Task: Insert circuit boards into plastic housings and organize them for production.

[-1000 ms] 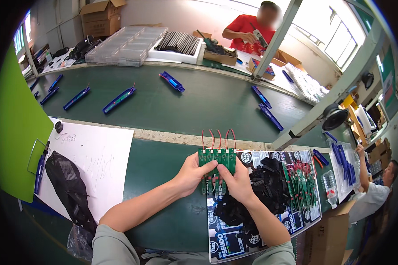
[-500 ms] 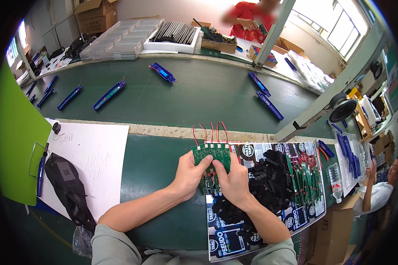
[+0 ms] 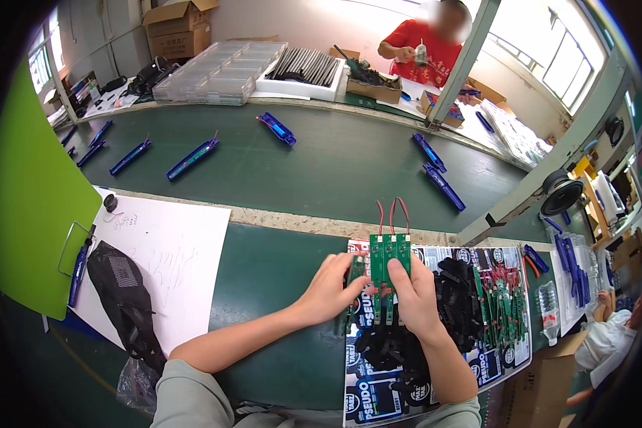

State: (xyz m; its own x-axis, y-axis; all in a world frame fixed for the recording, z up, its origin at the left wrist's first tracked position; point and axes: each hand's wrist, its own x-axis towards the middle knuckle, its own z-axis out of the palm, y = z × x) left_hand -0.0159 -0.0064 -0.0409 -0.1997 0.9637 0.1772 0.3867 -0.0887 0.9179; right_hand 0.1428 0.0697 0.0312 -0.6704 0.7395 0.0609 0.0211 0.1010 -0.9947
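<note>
My right hand (image 3: 419, 296) grips three narrow green circuit boards (image 3: 390, 250) side by side, its thumb across their face; red wires rise from their top ends. Just left of them, my left hand (image 3: 327, 291) pinches a separate green board (image 3: 354, 274), turned nearly edge-on and blurred; whether it is one or two boards I cannot tell. Below and beside my right hand lie heaps of small black parts (image 3: 458, 299) on a printed sheet (image 3: 367, 406). Further right on the sheet is a pile of similar green boards with red wires (image 3: 504, 307).
Beyond the bench runs a green belt (image 3: 335, 164) carrying several blue casings (image 3: 192, 158). On the left are white paper (image 3: 185, 264) and a black mesh bag (image 3: 118, 285). A plastic bottle (image 3: 548, 314) and metal post (image 3: 521, 189) stand right. A co-worker in red (image 3: 435, 60) sits across.
My hands were together around a fan of several boards. Now they are apart: my left hand has drawn some away leftward, and three stay in my right. The whole view has shifted slightly.
</note>
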